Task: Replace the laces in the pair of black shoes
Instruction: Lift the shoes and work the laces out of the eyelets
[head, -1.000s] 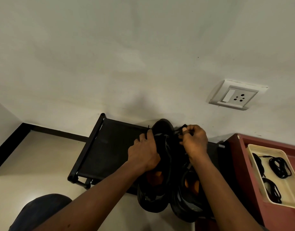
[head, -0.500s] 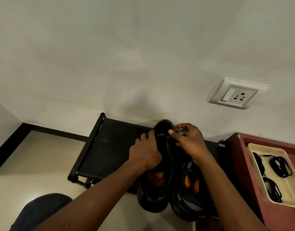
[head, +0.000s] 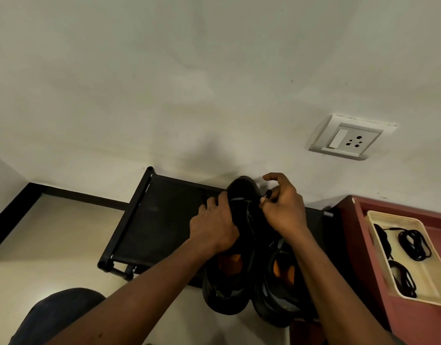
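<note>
Two black shoes with orange insoles stand side by side on a black rack (head: 154, 220), toes to the wall. My left hand (head: 214, 225) grips the left shoe (head: 229, 290) over its laced upper. My right hand (head: 283, 207) pinches a black lace end (head: 268, 194) at the toe end of that shoe. The right shoe (head: 281, 295) is partly hidden under my right forearm. Coiled black laces (head: 413, 245) lie in a cream tray (head: 436, 287) at the right.
The tray sits on a dark red cabinet (head: 359, 245) right of the rack. A wall socket (head: 351, 138) is on the white wall above. A black skirting (head: 12, 215) runs along the pale floor at left. My knee (head: 57, 317) shows at bottom left.
My right hand shifted from reaching across the toe of the left shoe back to its right side and now pinches the lace end. My left hand barely moved.
</note>
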Demonstrator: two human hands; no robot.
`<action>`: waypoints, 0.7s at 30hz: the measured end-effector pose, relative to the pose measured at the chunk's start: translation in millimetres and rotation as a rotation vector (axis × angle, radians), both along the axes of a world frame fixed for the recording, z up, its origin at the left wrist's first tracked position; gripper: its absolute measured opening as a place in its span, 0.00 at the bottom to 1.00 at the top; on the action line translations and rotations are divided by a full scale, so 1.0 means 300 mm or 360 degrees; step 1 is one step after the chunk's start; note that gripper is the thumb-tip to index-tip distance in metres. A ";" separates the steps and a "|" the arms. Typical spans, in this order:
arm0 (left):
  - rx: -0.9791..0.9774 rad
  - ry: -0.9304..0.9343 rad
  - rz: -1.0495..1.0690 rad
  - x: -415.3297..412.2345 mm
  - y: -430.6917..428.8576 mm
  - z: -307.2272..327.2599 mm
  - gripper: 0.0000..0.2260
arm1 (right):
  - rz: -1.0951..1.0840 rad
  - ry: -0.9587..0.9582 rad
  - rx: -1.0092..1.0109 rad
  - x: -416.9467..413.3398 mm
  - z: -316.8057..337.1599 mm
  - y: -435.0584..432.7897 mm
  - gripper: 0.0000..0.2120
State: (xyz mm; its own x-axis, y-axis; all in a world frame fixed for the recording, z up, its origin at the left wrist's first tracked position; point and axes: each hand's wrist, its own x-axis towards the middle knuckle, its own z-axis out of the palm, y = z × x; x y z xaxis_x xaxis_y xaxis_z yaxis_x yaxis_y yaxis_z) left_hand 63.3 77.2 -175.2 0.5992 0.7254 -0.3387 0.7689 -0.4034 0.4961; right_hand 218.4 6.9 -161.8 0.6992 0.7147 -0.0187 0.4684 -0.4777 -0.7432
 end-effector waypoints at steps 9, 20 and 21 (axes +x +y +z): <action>-0.0037 0.0015 0.0005 -0.007 0.009 0.003 0.36 | -0.0673 0.0003 0.0429 0.113 0.061 -0.047 0.19; -0.0085 -0.0015 -0.0011 -0.002 0.009 -0.003 0.36 | 0.0000 0.0351 -0.0027 0.020 -0.012 0.002 0.16; -0.0087 -0.0015 -0.0015 -0.001 0.009 -0.004 0.36 | 0.0046 0.0269 -0.0060 0.008 -0.019 0.003 0.17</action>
State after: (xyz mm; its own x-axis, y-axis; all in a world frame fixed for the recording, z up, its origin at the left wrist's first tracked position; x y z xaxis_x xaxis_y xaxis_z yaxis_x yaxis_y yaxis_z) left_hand 63.0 79.8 -176.4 0.6090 0.7004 -0.3723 0.7605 -0.3823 0.5248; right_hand 221.0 7.8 -167.4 0.6632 0.7309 -0.1613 0.3520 -0.4947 -0.7946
